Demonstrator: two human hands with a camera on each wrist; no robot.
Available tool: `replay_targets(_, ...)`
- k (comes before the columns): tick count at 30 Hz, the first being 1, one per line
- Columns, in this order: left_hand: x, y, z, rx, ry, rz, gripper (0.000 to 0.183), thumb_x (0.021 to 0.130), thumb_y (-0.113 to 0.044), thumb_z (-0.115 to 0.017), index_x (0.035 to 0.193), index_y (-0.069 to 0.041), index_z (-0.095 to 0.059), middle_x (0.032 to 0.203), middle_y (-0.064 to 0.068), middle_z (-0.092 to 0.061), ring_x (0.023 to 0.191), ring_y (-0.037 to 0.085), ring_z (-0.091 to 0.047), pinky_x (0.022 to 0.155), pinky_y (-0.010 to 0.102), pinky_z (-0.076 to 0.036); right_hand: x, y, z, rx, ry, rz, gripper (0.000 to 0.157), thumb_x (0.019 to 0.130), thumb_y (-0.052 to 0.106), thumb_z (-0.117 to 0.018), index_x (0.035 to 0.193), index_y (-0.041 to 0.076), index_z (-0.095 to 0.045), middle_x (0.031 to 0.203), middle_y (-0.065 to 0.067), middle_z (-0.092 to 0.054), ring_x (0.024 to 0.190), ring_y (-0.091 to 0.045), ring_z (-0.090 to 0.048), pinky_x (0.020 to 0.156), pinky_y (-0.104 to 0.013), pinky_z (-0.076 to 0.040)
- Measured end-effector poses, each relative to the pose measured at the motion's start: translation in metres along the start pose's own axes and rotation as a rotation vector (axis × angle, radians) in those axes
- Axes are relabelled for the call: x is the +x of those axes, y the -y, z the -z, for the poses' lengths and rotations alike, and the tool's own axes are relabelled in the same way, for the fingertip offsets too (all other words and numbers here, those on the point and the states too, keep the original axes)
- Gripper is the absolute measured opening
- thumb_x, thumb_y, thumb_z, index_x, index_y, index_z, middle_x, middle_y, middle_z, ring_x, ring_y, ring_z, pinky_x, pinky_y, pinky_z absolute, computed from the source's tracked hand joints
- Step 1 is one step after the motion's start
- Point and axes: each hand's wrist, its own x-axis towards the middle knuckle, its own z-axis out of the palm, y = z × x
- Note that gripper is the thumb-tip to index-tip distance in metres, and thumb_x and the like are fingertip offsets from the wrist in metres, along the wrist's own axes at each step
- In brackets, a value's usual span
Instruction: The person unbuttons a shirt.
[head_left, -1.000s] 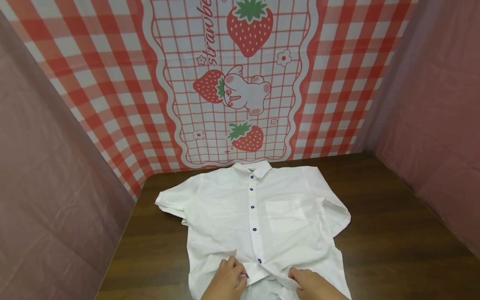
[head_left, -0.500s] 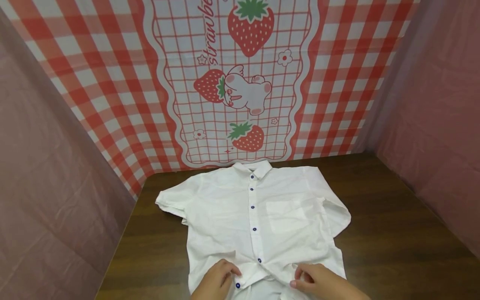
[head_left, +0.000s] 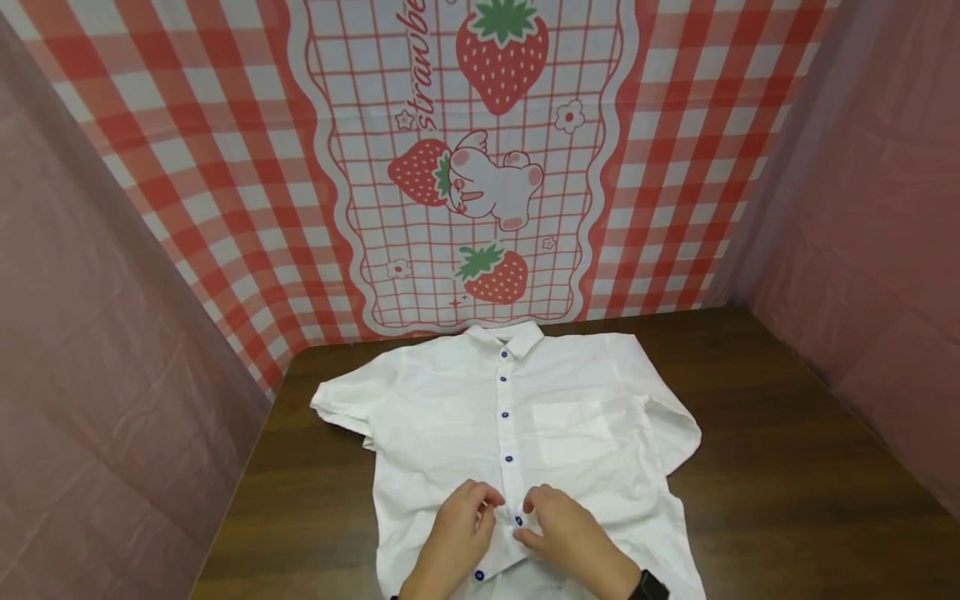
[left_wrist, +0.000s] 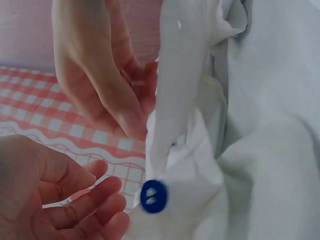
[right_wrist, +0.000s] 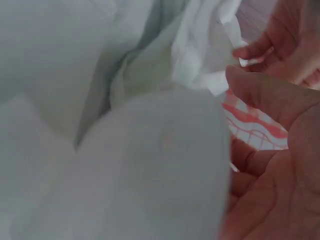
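Note:
A white short-sleeved shirt (head_left: 450,433) with dark blue buttons lies front up on the wooden table, collar away from me. Over its lower front, left of the button strip, is my left hand (head_left: 461,529), fingers loosely bent and holding nothing. My right hand (head_left: 562,529) is opposite, thumb and fingers spread around a blue button (head_left: 518,520) without pinching it. Another button (head_left: 479,575) sits below the left hand; the left wrist view shows this large blue button (left_wrist: 154,196) near the fingertips. In the right wrist view, a shirt flap (right_wrist: 170,160) partly hides the right fingers.
The brown wooden table (head_left: 757,433) extends on both sides of the shirt. Behind it hangs a red-and-white checked cloth (head_left: 675,167) with strawberries. Pink curtains (head_left: 112,333) flank the table. A dark watch (head_left: 649,586) is on the right wrist.
Both hands have let go of the shirt's lower front edges and moved upward and inward, to either side of the button strip. The lowest button has come into view.

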Motion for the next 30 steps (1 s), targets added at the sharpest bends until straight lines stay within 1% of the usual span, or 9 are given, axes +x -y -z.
replay_targets(5,-0.002,0.002,-0.005,0.001,-0.006,0.022,0.016,0.080,0.000,-0.056,0.083,-0.014,-0.062,0.077,-0.009,-0.053,0.070,0.003,-0.047,0.064,0.022,-0.044,0.005,0.004,-0.017,-0.095,-0.058,-0.030,0.034,0.071,0.025,-0.078,0.083,0.010,-0.050,0.070,0.004,-0.043,0.060,-0.009,-0.039,0.049,-0.023,-0.031)
replay_targets(10,-0.004,0.004,-0.006,-0.007,-0.019,0.012,0.015,0.080,0.000,-0.056,0.083,-0.014,-0.062,0.077,-0.008,-0.054,0.070,0.003,-0.049,0.065,0.022,-0.044,0.009,0.004,-0.026,-0.178,-0.119,-0.032,0.031,0.071,0.021,-0.077,0.076,0.011,-0.048,0.064,0.002,-0.045,0.054,-0.013,-0.043,0.046,-0.027,-0.032)
replay_targets(14,-0.005,0.005,-0.006,-0.009,-0.013,0.018,0.014,0.080,-0.001,-0.056,0.083,-0.013,-0.062,0.078,-0.008,-0.054,0.070,0.003,-0.048,0.064,0.022,-0.043,0.012,0.004,-0.025,-0.239,-0.076,-0.033,0.020,0.076,0.014,-0.071,0.074,0.009,-0.052,0.061,-0.002,-0.051,0.050,-0.014,-0.048,0.045,-0.027,-0.036)
replay_targets(17,-0.004,0.005,-0.005,-0.007,-0.010,0.029,0.014,0.081,-0.001,-0.056,0.083,-0.014,-0.062,0.078,-0.009,-0.054,0.071,0.003,-0.048,0.065,0.023,-0.043,0.014,0.006,-0.021,-0.251,-0.058,-0.042,0.014,0.079,0.010,-0.067,0.074,0.007,-0.055,0.059,-0.004,-0.054,0.048,-0.015,-0.049,0.043,-0.027,-0.038)
replay_targets(18,-0.004,0.004,-0.004,-0.007,-0.013,0.030,0.015,0.081,-0.001,-0.056,0.084,-0.014,-0.062,0.078,-0.009,-0.055,0.072,0.004,-0.048,0.065,0.023,-0.043,0.014,0.007,-0.019,-0.248,-0.066,-0.041,0.014,0.079,0.010,-0.067,0.073,0.007,-0.054,0.059,-0.005,-0.054,0.047,-0.015,-0.049,0.043,-0.027,-0.037)
replay_targets(20,-0.004,0.003,-0.004,-0.002,-0.031,0.027,0.015,0.081,-0.001,-0.057,0.085,-0.015,-0.063,0.079,-0.008,-0.056,0.074,0.005,-0.049,0.066,0.023,-0.043,0.014,0.008,-0.016,-0.237,-0.111,-0.025,0.015,0.079,0.008,-0.066,0.072,0.007,-0.053,0.057,-0.004,-0.053,0.046,-0.014,-0.047,0.042,-0.027,-0.036)
replay_targets(25,-0.002,0.002,-0.003,0.009,-0.135,-0.032,0.017,0.079,0.000,-0.057,0.086,-0.014,-0.063,0.082,-0.006,-0.059,0.077,0.007,-0.053,0.069,0.024,-0.046,0.014,0.011,-0.003,-0.197,-0.254,0.015,0.018,0.076,0.007,-0.066,0.069,0.010,-0.049,0.054,0.001,-0.049,0.045,-0.009,-0.042,0.043,-0.024,-0.032)
replay_targets(27,-0.001,0.001,-0.003,-0.005,-0.171,-0.053,0.018,0.079,0.001,-0.058,0.088,-0.014,-0.064,0.086,-0.005,-0.059,0.078,0.008,-0.055,0.069,0.023,-0.047,0.014,0.013,0.002,-0.179,-0.296,0.009,0.017,0.076,0.006,-0.065,0.070,0.011,-0.050,0.053,0.003,-0.048,0.045,-0.008,-0.040,0.043,-0.023,-0.032)
replay_targets(30,0.001,-0.001,-0.002,-0.053,-0.192,-0.056,0.019,0.081,0.000,-0.058,0.093,-0.015,-0.064,0.094,-0.005,-0.059,0.079,0.006,-0.057,0.068,0.022,-0.049,0.015,0.015,0.011,-0.161,-0.347,-0.001,0.014,0.076,0.006,-0.064,0.073,0.010,-0.052,0.053,0.005,-0.048,0.045,-0.006,-0.039,0.043,-0.021,-0.032)
